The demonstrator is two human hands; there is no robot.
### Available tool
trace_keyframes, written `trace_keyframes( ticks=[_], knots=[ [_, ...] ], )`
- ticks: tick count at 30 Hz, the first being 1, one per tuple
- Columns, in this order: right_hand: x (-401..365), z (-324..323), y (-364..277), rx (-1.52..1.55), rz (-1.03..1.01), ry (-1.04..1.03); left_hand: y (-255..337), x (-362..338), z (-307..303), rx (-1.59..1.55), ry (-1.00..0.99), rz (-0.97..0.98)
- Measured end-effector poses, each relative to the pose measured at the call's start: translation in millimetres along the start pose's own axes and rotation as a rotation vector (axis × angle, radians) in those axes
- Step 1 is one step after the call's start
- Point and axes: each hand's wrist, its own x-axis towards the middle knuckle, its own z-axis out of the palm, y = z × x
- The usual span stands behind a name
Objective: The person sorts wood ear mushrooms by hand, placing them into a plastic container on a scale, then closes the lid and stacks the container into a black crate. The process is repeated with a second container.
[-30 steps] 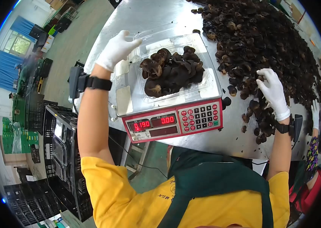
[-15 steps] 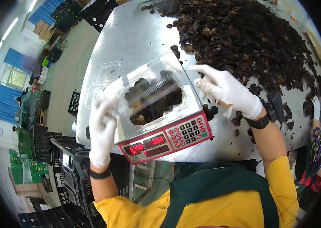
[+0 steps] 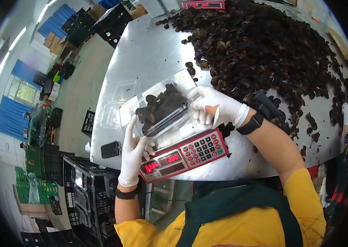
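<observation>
A clear plastic box with dark wood ear mushrooms in it sits on or just over the plate of a red-framed digital scale. My left hand, in a white glove, closes on the box's left end near the scale's display. At the right end my right hand, also gloved, grips the box with bent fingers. A brownish patch shows at one of its glove fingers. The scale's red digits are lit but partly blurred.
A big heap of wood ears spreads over the metal table. Clear empty boxes and a phone lie at the left. Another red scale stands at the back. Black crates stand below left. A co-worker's gloved hand is far right.
Both my hands have come in from the sides and taken hold of the box's ends. The box, blurred before, now shows more clearly. The scale's reading has changed, and the view has shifted.
</observation>
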Motion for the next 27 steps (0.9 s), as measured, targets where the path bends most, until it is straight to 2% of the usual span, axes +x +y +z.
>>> trace_keyframes(
  ticks=[2, 6, 11, 12, 13, 16, 18, 20, 21, 22, 24, 27],
  knots=[
    [0, -4, 11, 0.051, 0.008, -0.044, -5, -5, 5, -0.192, 0.046, -0.012],
    [-40, 2, 19, 0.074, -0.029, 0.001, -4, -35, 29, -0.263, 0.098, -0.03],
    [-67, 1, 41, 0.269, -0.063, -0.076, -15, -55, 51, -0.395, 0.172, -0.011],
    [-72, 4, 40, 0.25, -0.079, -0.019, -19, -57, 53, -0.419, 0.173, -0.006],
    [-76, 7, 38, 0.231, -0.101, 0.027, -20, -61, 54, -0.389, 0.161, -0.013],
    [-100, 6, 23, 0.192, -0.004, -0.002, -13, -84, 36, -0.414, -0.055, -0.023],
    [-106, 11, 25, 0.219, -0.054, -0.017, -30, -95, 11, -0.351, 0.011, 0.204],
    [-104, 18, 27, 0.192, -0.05, -0.058, -33, -100, -4, -0.352, 0.126, 0.254],
    [-103, 25, 27, 0.156, -0.026, -0.12, -24, -106, -8, -0.348, 0.051, 0.217],
    [-103, 31, 24, 0.117, -0.005, -0.17, -27, -110, -12, -0.46, -0.121, 0.142],
    [-98, 48, 19, 0.106, -0.015, -0.288, -24, -123, -17, -0.13, -0.282, 0.02],
    [-86, 62, 14, 0.04, 0.097, -0.359, -43, -139, -11, -0.332, -0.166, 0.005]
  ],
)
